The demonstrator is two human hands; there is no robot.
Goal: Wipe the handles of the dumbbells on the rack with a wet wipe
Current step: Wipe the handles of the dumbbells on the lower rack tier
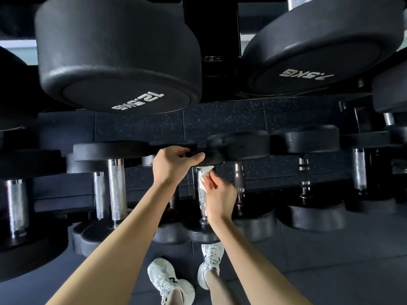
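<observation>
Left handles (116,188): can't tell if clean. Left hand (174,164) curled round dumbbell end (214,158), holding tight. Wipe (206,174) on top of middle handle (203,201), pinched by right hand (220,194). Right handles (359,170) likely still to do

Dumbbell heads (119,62): matt black, rubber-like. Handles (116,186): bright metal, knurled mid-section, glossy ends. Wet wipe (206,172): white, thin, possibly nonwoven cloth. Floor (220,119): dark speckled matt tiles.

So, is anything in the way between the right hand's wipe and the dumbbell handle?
Nothing visible. The right hand already holds the wipe against the chrome handle, near its far end. The left hand grips the head above, off the handle.
</observation>
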